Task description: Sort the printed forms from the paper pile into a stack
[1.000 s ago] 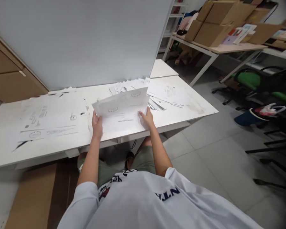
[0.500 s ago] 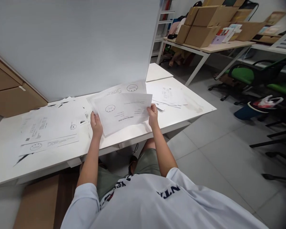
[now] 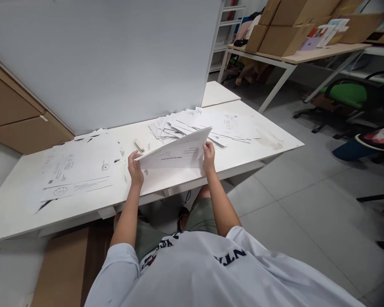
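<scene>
Between my hands I hold printed paper sheets [image 3: 182,151], tilted up on their long lower edge at the table's front. My left hand [image 3: 135,169] is closed on their left end, and my right hand [image 3: 208,157] pinches the right end. How many sheets are in the grip I cannot tell. Behind them lies a loose heap of printed papers [image 3: 176,123]. A small cream-coloured oblong object [image 3: 138,145] rests just beyond my left hand. More printed sheets [image 3: 80,164] are spread in a pile at the left.
The white table [image 3: 243,157] ends at its front edge above my knees. A tall pale panel [image 3: 115,55] rises along its back. Cardboard boxes [image 3: 16,111] stand at the left, another box [image 3: 64,264] below. At the right are a blue bin [image 3: 352,147] and a green chair [image 3: 348,94].
The held sheets have gone from nearly flat, printed side up, to tilted upright and lower. The paper heap and cream object behind them now show. The view has shifted slightly.
</scene>
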`<state>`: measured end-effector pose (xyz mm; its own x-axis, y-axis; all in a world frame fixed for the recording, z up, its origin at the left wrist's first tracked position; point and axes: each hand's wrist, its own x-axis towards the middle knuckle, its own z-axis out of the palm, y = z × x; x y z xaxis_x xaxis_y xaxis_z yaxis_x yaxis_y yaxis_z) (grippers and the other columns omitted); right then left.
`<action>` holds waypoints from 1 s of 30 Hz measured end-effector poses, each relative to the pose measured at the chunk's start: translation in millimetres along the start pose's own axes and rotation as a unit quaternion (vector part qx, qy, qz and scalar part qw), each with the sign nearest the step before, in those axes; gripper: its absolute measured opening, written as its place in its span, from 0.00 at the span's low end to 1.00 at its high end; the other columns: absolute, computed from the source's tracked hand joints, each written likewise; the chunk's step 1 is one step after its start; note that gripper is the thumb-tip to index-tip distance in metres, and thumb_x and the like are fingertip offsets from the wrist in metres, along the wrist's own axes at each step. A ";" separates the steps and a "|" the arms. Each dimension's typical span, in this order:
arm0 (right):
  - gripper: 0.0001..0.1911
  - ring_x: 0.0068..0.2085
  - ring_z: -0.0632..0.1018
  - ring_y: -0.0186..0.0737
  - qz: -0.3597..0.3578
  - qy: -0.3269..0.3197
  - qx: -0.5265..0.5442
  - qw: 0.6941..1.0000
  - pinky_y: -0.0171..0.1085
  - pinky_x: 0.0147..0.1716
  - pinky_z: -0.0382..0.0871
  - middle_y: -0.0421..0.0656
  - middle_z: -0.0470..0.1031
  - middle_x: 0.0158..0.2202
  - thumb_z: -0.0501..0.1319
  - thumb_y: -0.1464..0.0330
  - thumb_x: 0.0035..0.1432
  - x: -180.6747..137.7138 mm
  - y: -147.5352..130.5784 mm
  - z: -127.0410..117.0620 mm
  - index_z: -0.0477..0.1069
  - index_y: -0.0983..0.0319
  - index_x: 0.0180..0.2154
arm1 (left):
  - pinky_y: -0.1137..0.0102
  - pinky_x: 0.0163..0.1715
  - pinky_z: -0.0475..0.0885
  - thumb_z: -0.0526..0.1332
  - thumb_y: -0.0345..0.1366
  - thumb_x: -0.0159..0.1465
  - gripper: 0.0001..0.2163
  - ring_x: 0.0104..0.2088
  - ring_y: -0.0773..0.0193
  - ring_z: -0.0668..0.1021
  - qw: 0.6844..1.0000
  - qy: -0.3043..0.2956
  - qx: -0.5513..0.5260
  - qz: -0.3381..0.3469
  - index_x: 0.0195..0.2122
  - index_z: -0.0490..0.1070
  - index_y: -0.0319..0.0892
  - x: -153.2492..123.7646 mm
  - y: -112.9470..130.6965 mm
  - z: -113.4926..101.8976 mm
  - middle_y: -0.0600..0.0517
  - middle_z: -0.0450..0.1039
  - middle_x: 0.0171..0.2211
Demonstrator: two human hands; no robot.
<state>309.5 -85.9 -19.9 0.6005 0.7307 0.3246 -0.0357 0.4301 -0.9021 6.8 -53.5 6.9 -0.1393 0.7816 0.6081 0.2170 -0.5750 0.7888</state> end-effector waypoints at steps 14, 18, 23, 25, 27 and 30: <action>0.12 0.33 0.65 0.38 0.017 -0.040 -0.068 0.997 0.36 0.35 0.62 0.37 0.61 0.28 0.57 0.55 0.54 8.1 -42.2 7.2 0.62 0.57 0.31 | 0.71 0.31 0.66 0.59 0.53 0.65 0.16 0.27 0.67 0.68 0.996 -0.004 0.018 -0.087 0.31 0.64 0.45 24.3 17.4 -6.1 0.57 0.60 0.25; 0.08 0.31 0.67 0.37 0.102 -0.097 -0.143 0.980 0.36 0.32 0.61 0.37 0.65 0.27 0.58 0.61 0.50 19.0 -46.7 0.7 0.64 0.58 0.29 | 0.67 0.33 0.70 0.63 0.44 0.62 0.13 0.26 0.63 0.73 0.978 -0.031 0.101 -0.181 0.44 0.69 0.45 40.8 2.7 -23.9 0.55 0.69 0.27; 0.08 0.28 0.69 0.38 0.262 -0.193 -0.208 0.922 0.36 0.30 0.62 0.37 0.68 0.24 0.61 0.64 0.41 29.9 -23.2 -1.9 0.66 0.60 0.26 | 0.54 0.41 0.74 0.66 0.39 0.56 0.25 0.29 0.51 0.79 0.936 -0.094 0.192 -0.280 0.55 0.65 0.41 51.5 -44.3 -55.1 0.46 0.77 0.30; 0.08 0.28 0.69 0.37 0.274 -0.185 -0.214 0.919 0.35 0.30 0.62 0.36 0.67 0.22 0.61 0.64 0.40 29.0 -9.9 -1.2 0.65 0.60 0.24 | 0.50 0.48 0.72 0.65 0.40 0.57 0.25 0.38 0.47 0.81 0.946 -0.073 0.224 -0.225 0.56 0.65 0.41 57.5 -57.6 -52.9 0.41 0.79 0.36; 0.09 0.27 0.69 0.37 0.275 -0.178 -0.216 0.920 0.35 0.30 0.63 0.36 0.67 0.21 0.61 0.63 0.39 28.6 0.1 -0.5 0.64 0.59 0.24 | 0.50 0.56 0.68 0.63 0.41 0.60 0.24 0.50 0.47 0.78 0.956 -0.085 0.235 -0.151 0.57 0.66 0.41 65.8 -64.2 -39.2 0.37 0.77 0.47; 0.09 0.28 0.70 0.39 0.275 -0.178 -0.216 0.920 0.37 0.31 0.64 0.37 0.68 0.22 0.60 0.63 0.39 31.0 7.2 0.1 0.65 0.59 0.24 | 0.54 0.64 0.60 0.55 0.41 0.65 0.24 0.64 0.53 0.68 0.959 -0.170 0.217 -0.072 0.62 0.64 0.42 75.9 -67.9 -12.0 0.38 0.65 0.63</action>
<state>327.7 -60.1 -16.3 0.2849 0.9351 -0.2106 0.1114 -0.2505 -0.9617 -30.1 42.0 0.6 0.1085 0.9212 0.3737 0.6112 -0.3583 0.7057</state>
